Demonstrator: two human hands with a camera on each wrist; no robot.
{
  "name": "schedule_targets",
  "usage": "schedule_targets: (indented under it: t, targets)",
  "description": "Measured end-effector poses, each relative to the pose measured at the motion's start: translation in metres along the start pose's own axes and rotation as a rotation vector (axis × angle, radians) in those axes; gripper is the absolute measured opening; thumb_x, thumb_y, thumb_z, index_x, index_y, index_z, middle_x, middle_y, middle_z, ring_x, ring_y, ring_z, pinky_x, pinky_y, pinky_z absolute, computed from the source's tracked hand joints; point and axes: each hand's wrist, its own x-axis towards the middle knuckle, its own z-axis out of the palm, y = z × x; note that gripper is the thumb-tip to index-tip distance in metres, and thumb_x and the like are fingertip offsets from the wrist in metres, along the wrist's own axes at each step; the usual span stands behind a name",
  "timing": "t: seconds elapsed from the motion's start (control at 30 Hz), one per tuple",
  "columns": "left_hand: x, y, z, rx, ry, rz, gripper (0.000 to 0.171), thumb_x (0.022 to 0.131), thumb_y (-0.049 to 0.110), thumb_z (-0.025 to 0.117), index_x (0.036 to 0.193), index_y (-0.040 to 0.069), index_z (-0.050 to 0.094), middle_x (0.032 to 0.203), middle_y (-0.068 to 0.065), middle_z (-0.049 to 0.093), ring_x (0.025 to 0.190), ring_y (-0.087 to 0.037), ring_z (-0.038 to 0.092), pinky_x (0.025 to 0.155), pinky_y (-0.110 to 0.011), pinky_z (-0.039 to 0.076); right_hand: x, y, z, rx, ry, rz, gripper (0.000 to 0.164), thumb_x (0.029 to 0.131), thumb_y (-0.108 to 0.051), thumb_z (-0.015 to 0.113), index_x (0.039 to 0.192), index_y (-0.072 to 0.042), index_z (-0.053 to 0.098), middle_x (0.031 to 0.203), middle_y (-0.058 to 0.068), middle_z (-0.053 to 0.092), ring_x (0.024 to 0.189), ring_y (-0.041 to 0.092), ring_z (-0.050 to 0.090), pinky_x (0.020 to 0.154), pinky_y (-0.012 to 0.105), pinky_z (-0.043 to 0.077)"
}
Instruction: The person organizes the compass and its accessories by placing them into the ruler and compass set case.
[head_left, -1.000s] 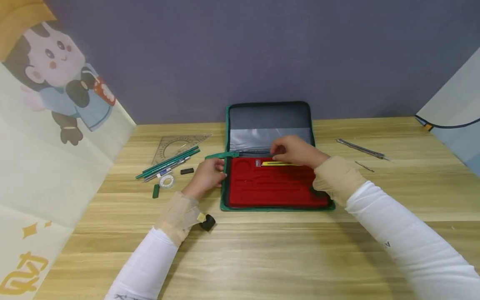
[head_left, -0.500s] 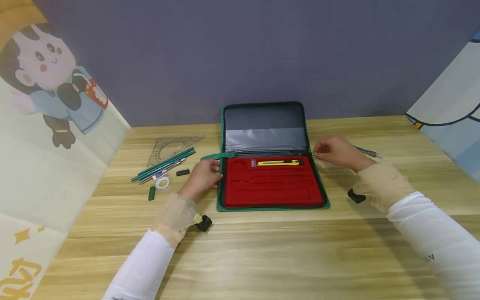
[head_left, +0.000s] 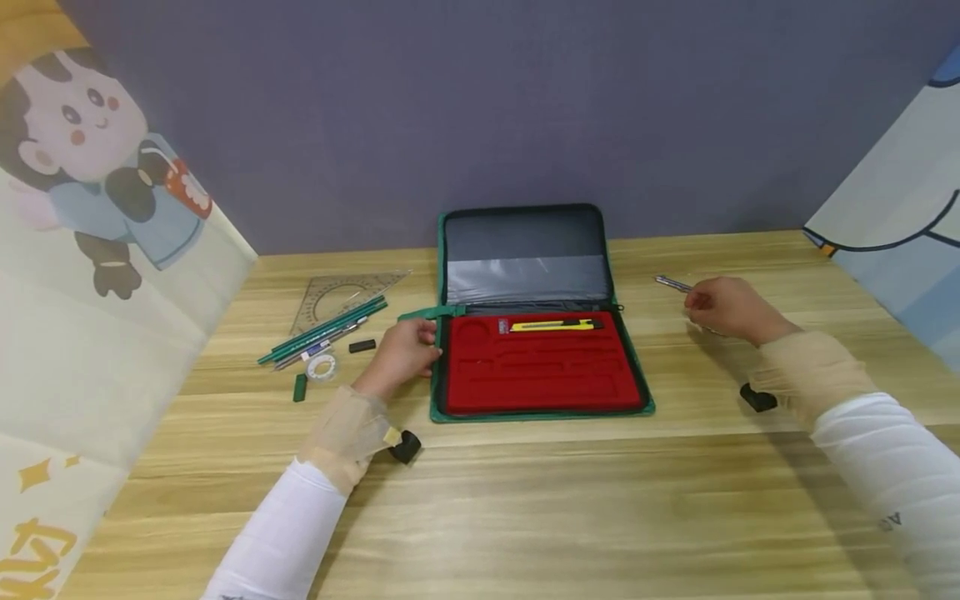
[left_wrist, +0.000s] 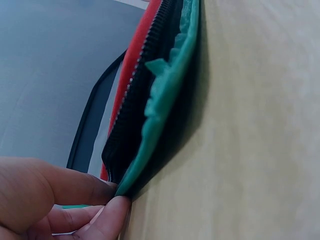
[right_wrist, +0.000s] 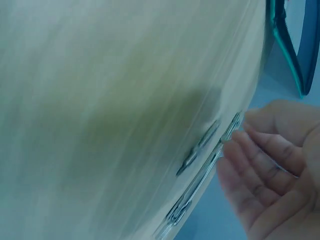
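An unzipped green zip case [head_left: 540, 417] with a red moulded insert [head_left: 543, 387] lies with its lid up. My left hand [head_left: 405, 354] pinches its left edge; the left wrist view shows thumb and finger on the green rim [left_wrist: 165, 95]. In the insert's top slot rest a yellow utility knife [head_left: 557, 326] and a small clear-and-red packet [head_left: 503, 326]. Right of the case, my right hand [head_left: 731, 310] hovers over a metal compass [head_left: 672, 283], its fingers loosely bent with nothing seen between them. Beside the compass [right_wrist: 197, 182] lies a short metal rod [right_wrist: 199, 147].
Left of the case lie a clear set square [head_left: 315, 296], green pencils [head_left: 322, 331], a white ring [head_left: 322, 367], a dark block [head_left: 362, 346] and a green block [head_left: 300, 387]. A green strap [head_left: 431, 312] sticks out from the case. A grey wall [head_left: 517, 125] stands behind.
My right hand has moved right, from over the utility knife in the insert, past the case's corner, to the compass. The left hand stays on the case edge. The view has shifted slightly.
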Motion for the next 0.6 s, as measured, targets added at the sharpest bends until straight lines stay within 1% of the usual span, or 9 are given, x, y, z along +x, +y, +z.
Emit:
schedule_targets:
  t: [0.17,0.4,0.6]
  targets:
    - [0.001,-0.001,0.000,-0.007,-0.001,-0.001,0.037,0.080,-0.003,0.060,0.116,-0.004,0.051,0.097,-0.013,0.052,0.071,-0.019,0.057,0.053,-0.026,0.051,-0.004,0.010,-0.003,-0.008,-0.056,0.038,0.013,0.079,-0.006,0.061,0.089,0.003,0.059,0.079,0.007,0.061,0.074,0.026,0.056,0.066,0.045,0.045]
    - [0.002,-0.002,0.000,-0.003,-0.005,-0.003,0.037,0.080,-0.003,0.060,0.116,-0.004,0.051,0.096,-0.013,0.052,0.070,-0.018,0.057,0.053,-0.026,0.051,-0.008,0.016,-0.002,0.022,-0.123,0.094,0.010,0.076,-0.009,0.061,0.081,-0.002,0.057,0.073,0.001,0.057,0.067,0.020,0.050,0.061,0.038,0.041]
    - [0.003,-0.002,0.000,0.002,-0.004,-0.003,0.038,0.080,-0.003,0.060,0.116,-0.004,0.051,0.096,-0.013,0.052,0.069,-0.018,0.057,0.053,-0.026,0.051,-0.009,0.019,-0.001,0.047,-0.144,0.094,0.008,0.075,-0.007,0.060,0.080,-0.002,0.057,0.073,0.000,0.057,0.065,0.018,0.048,0.059,0.036,0.040]
